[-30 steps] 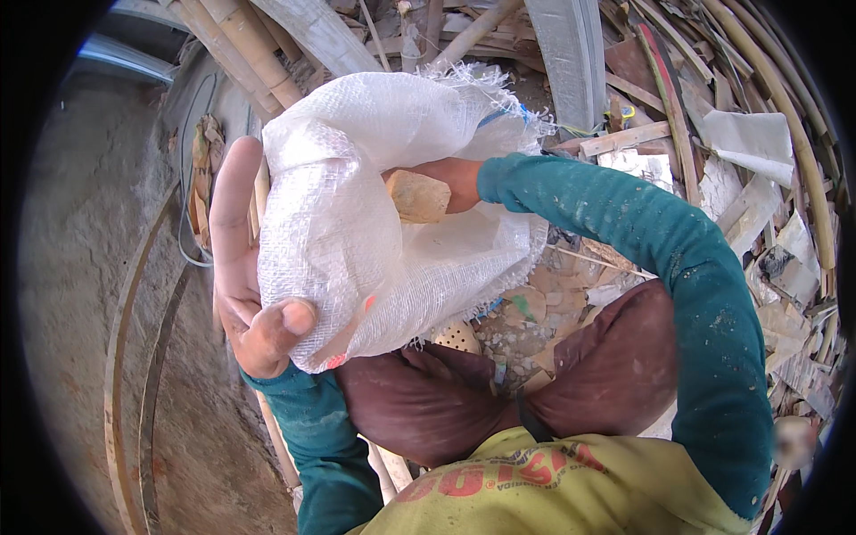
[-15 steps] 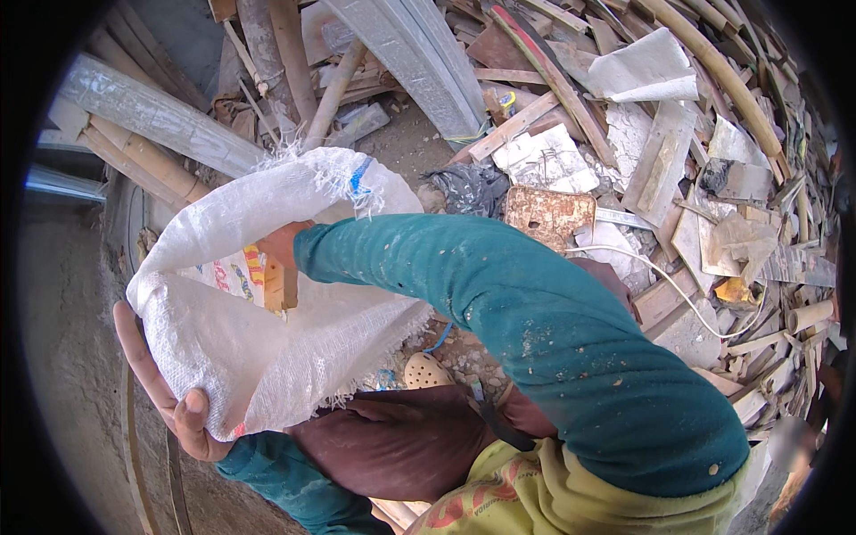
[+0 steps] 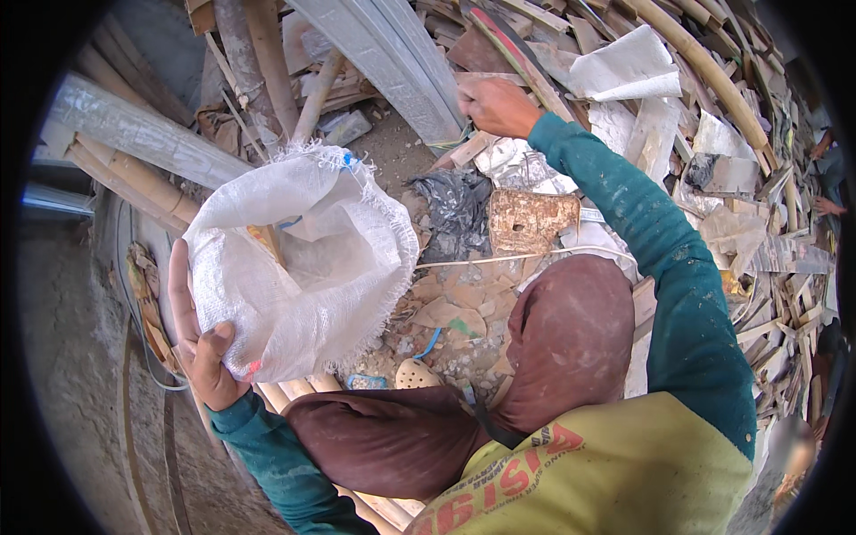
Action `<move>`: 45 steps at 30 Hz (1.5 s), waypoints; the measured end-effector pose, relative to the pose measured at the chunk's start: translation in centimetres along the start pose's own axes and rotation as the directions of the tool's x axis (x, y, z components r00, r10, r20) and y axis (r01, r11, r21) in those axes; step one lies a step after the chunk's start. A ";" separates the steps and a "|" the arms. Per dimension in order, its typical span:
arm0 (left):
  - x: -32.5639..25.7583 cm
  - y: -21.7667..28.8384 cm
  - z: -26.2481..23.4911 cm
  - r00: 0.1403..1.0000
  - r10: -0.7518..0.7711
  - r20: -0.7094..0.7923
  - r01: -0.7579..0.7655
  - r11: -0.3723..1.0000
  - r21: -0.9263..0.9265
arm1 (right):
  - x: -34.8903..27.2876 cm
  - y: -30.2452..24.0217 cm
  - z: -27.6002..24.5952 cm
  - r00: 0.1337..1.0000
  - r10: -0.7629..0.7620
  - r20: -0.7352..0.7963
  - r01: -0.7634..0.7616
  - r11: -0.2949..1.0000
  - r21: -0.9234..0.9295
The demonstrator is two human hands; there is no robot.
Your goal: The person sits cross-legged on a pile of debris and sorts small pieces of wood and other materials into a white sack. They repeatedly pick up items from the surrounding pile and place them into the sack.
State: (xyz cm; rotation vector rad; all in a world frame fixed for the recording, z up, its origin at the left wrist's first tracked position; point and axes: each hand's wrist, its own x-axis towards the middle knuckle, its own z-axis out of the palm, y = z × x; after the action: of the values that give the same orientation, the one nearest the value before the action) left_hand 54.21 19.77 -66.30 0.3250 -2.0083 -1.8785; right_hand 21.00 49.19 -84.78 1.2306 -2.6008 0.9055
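Note:
A white woven sack (image 3: 312, 267) with a frayed rim gapes open in front of me on the left. My left hand (image 3: 207, 352) grips its near-left edge, thumb on top of the fabric. Inside the sack, part of a wood piece (image 3: 267, 245) shows; the bottom is hidden. My right hand (image 3: 501, 107) is stretched out far ahead, beside the foot of the long metal channels (image 3: 392, 71) and a red-edged wooden strip (image 3: 517, 58). Its fingers are curled together, and whatever they hold, if anything, cannot be made out.
A black plastic bag (image 3: 455, 209) and a rusty, stained slab (image 3: 533, 223) lie beyond my knees. Wood scraps and bamboo (image 3: 704, 67) pile up on the right. A grey pipe (image 3: 143, 129) slants in at upper left. A thin white cable (image 3: 499, 259) crosses the ground.
My right hand has come out of the sack and swung forward and right to the metal channels. My left hand still holds the sack, whose mouth has opened wider.

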 end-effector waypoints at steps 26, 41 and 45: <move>0.9 -0.9 1.1 1.000 0.022 0.022 -0.018 0.987 -0.162 | -4.3 -9.5 -1.8 0.917 0.370 -0.148 -0.007 0.386 0.922; -0.2 -0.2 -1.3 0.992 0.084 -0.092 -0.099 0.980 -0.172 | -2.6 -1.5 7.9 0.861 0.274 -0.429 -0.184 0.953 0.239; 0.0 0.0 -1.1 0.997 0.070 -0.037 -0.069 0.997 0.020 | -7.8 9.6 5.8 0.974 0.223 0.039 -0.158 0.794 -0.587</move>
State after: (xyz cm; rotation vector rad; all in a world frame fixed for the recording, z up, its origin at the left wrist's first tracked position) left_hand 54.71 18.80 -66.28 0.2895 -1.9875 -1.7993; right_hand 19.81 55.77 -96.73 0.8689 -2.7945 0.0164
